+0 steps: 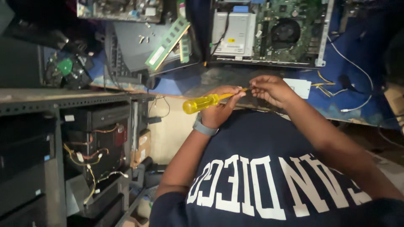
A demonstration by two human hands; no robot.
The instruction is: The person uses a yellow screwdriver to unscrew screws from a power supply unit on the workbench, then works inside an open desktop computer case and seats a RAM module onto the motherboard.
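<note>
Both hands hold a screwdriver (210,101) with translucent yellow handle.

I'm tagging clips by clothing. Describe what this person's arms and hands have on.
Both hands are bare, no gloves. The left hand has a grey watch band at the wrist; the right hand wears nothing. Short navy sleeves with large white lettering on the shirt leave the forearms uncovered.
</note>
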